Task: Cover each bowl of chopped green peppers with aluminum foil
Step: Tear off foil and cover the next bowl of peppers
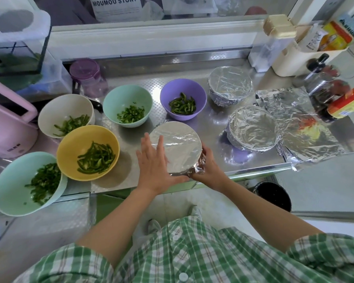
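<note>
The steel counter (131, 137) in front of me is crowded. On my left stand five open bowls of chopped green pepper: a large mint bowl (10, 180) nearest the front edge, a yellow bowl (70, 144) just beside it, a white bowl (55, 107) behind that, then a smaller mint bowl (114, 99) and a purple bowl (168, 92) further back. On my right are two bowls already wrapped, the far covered bowl (230, 84) and the near covered bowl (253, 129). Beside them a stack of foil sheets (307, 127) lies flat, and its front corner hangs over the counter's edge. A pink appliance (8, 127) sits at the far left, a purple-lidded jar (86, 76) stands behind the bowls, and sauce bottles (319, 78) crowd the far right.

A card (114, 2) behind the glass reads "MOUMOU STORY". The bottle labels are too blurred to read.

The foil-topped bowl (176, 148) sits near the counter's front edge, in front of the purple bowl, with its foil stretched smooth across the top. My left hand (153, 162) lies flat on its left part, fingers straight and spread apart, thumb along the near rim. My right hand (205, 168) is curled round the bowl's near right side, clamped on the crumpled foil there, with its fingertips hidden underneath.
</note>
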Motion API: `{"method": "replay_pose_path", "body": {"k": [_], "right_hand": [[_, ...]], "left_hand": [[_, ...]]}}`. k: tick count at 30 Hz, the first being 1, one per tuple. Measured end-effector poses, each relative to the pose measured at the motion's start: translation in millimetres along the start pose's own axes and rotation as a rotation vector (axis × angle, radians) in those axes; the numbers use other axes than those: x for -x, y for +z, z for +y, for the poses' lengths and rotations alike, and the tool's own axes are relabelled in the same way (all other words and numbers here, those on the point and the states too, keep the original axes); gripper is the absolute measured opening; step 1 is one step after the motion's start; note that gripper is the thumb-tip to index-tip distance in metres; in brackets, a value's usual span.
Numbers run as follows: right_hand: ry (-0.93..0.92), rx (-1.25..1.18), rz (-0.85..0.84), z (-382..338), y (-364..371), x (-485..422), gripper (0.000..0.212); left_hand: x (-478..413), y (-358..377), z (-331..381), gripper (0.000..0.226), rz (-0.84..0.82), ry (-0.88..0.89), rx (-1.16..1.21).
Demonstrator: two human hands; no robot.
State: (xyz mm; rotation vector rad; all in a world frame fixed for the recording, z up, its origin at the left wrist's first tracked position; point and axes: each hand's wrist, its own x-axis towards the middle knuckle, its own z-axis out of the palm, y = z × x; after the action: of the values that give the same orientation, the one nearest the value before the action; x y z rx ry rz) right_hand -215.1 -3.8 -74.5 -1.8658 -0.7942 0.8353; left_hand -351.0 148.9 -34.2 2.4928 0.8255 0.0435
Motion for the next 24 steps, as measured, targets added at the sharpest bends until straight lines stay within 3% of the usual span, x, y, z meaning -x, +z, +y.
{"method": "replay_pose_path", "body": {"k": [7,11,14,20,24], "right_hand": [[-0.043,0.302,0.151,5,5,2,0.063],[0.059,0.239,0.195,1,10,4,0.024],[0.08,0.208,0.218,-3,10,9,0.043],[0.05,0.315,0.413,-7,16,3,0.018],[0.187,0.29,0.42,-17,16,2,0.011]], "left_hand": [[-7,13,6,0.138,0.029,-0.071,-0.11],[-8,16,7,0.137,0.034,-0.09,-0.152],[-8,17,6,0.137,0.031,-0.099,-0.162],[-9,22,7,0.136,0.071,-0.109,-0.17],[-6,22,10,0.136,0.094,-0.115,-0.173]]}}
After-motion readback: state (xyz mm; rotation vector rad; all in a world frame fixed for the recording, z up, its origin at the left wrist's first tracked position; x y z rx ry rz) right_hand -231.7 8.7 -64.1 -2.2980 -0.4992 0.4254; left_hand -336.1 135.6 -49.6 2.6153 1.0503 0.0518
